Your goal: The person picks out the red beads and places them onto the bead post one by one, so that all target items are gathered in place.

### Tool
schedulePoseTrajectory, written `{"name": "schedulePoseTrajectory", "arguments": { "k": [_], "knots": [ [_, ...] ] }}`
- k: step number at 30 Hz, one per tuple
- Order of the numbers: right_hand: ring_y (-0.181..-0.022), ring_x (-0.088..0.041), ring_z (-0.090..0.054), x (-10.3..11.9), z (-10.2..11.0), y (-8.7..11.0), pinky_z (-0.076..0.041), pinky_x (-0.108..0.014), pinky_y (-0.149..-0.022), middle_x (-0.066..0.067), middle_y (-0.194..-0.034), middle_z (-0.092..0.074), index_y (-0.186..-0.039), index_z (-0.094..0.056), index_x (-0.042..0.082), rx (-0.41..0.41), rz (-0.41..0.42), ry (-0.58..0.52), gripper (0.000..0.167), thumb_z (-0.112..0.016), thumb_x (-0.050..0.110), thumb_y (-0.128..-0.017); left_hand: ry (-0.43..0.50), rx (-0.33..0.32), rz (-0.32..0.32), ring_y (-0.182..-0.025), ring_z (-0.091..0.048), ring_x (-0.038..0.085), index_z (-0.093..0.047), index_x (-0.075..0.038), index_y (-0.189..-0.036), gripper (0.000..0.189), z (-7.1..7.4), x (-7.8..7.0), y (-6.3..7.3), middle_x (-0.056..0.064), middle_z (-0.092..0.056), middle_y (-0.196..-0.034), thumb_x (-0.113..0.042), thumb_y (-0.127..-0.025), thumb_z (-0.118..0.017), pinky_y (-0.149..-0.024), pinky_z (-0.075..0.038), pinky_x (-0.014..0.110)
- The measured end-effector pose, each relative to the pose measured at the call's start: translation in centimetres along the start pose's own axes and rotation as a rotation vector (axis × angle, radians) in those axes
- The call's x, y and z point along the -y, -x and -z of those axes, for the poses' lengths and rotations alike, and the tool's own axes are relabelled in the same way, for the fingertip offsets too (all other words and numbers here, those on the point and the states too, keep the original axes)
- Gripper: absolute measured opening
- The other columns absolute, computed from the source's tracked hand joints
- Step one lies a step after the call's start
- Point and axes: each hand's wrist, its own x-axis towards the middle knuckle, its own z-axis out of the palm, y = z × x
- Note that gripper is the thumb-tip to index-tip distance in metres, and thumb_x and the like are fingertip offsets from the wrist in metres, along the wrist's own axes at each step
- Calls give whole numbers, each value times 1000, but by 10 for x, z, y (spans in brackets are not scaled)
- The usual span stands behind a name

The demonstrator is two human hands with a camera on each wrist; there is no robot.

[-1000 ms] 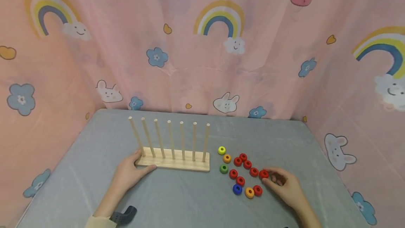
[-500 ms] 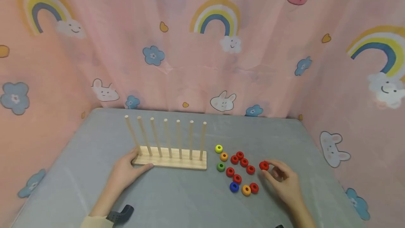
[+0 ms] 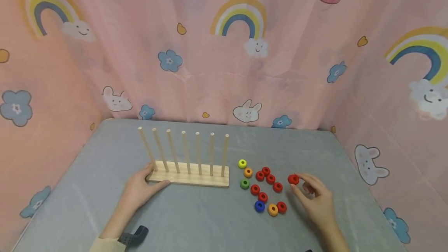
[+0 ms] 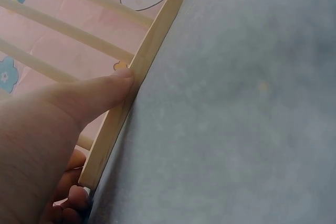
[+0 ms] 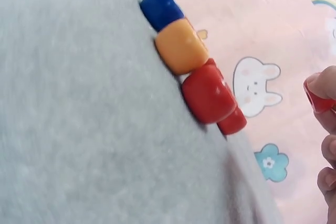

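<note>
At the left end of a wooden peg rack, my left hand grips the base. Its thumb lies along the front edge, and the other fingers reach round the end. Several upright pegs rise from the base, all bare. My right hand pinches a red bead between thumb and fingertips, a little above the table. The right wrist view shows this red bead only partly, at the right edge. Left of that hand lie several other red beads with holes facing up.
Around the loose red beads lie a yellow bead, a green bead, a blue bead and two orange beads, one near the front. The grey tabletop ends at a pink patterned curtain.
My right hand has lifted the red bead off the table, away from the red bead beside it. My left hand stays on the rack. The head view has shifted slightly.
</note>
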Motion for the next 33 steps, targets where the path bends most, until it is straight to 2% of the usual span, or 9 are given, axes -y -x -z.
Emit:
{"name": "schedulePoseTrajectory", "arguments": {
  "k": [3,8,16,21,26,33],
  "knots": [
    [-67,-14,-48,2,-1,-3,-39,-20,-58,-5,-95,-69,-109,-82,2,11,28,-3,42,-89,-17,-73,1,-1,0,-147,-43,52,-43,8,-157,105,0,-1,0,28,-43,-161,-61,-87,-82,-118,-40,65],
    [-64,-9,-46,7,1,-9,-37,-20,-55,-3,-93,-69,-110,-81,4,45,130,46,42,-91,-14,-73,1,1,10,-148,-42,51,-43,8,-157,104,1,-2,0,28,-43,-162,-59,-88,-82,-119,-39,64],
    [-66,-11,-47,19,1,-15,-36,-22,-56,-2,-94,-68,-111,-82,10,79,50,94,36,-91,-5,-79,-6,19,40,-148,-41,52,-44,8,-156,104,2,-5,2,29,-42,-162,-60,-88,-82,-119,-39,64],
    [-68,-15,-49,24,-1,-18,-37,-21,-57,-1,-95,-68,-113,-81,11,107,32,108,34,-90,-1,-82,-12,26,42,-148,-41,52,-44,9,-156,103,4,-5,2,28,-41,-162,-59,-88,-82,-119,-38,65],
    [-68,-22,-51,26,-4,-20,-37,-22,-56,1,-97,-67,-115,-81,8,125,37,106,35,-90,-2,-82,-17,33,42,-148,-41,52,-45,8,-156,104,4,-5,3,28,-42,-162,-61,-88,-81,-119,-38,65],
    [-67,-19,-49,32,-9,-25,-38,-22,-56,-2,-99,-69,-116,-80,5,119,95,53,38,-89,-6,-81,-27,19,23,-148,-42,52,-43,8,-157,105,2,-3,1,28,-42,-162,-61,-88,-81,-118,-40,65]
  ]
}}
